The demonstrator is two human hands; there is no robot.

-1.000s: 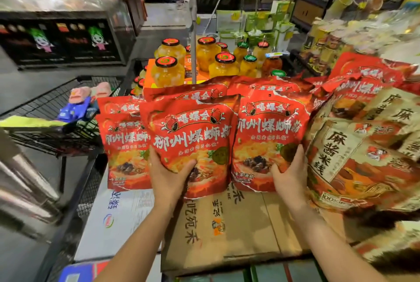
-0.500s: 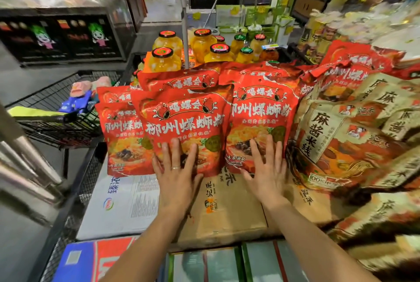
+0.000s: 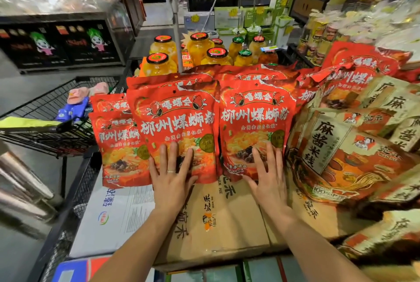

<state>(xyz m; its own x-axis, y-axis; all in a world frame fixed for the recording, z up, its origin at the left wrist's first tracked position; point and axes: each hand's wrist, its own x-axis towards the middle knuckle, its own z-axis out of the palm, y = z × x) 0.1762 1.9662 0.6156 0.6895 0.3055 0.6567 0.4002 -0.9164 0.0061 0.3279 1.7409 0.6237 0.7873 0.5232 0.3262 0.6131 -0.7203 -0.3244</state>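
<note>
We note two red noodle pouches standing side by side on the far edge of a brown carton [image 3: 222, 218], leaning back on more red pouches stacked behind; the left pouch [image 3: 179, 127] overlaps the seam of the right pouch [image 3: 254, 122], so the two touch. Left hand [image 3: 170, 179] lies flat on the lower front of the left pouch, fingers straight and spread, a ring [image 3: 171, 171] on one finger, heel of the palm over the carton; right hand [image 3: 268, 179] lies the same way on the lower front of the right pouch, fingers spread and pressing, nothing pinched or wrapped. Just off the carton's left edge a third red pouch [image 3: 118, 147] stands over a white carton [image 3: 118, 211], touching the left pouch; past the right edge, tan pouches [image 3: 329, 145] with dark lettering lie tilted in a heap against the right pouch. Beyond the far edge we see jars of yellow fruit [image 3: 200, 47] with red and green lids; a wire trolley [image 3: 45, 127] stands near the white carton's left side.
</note>
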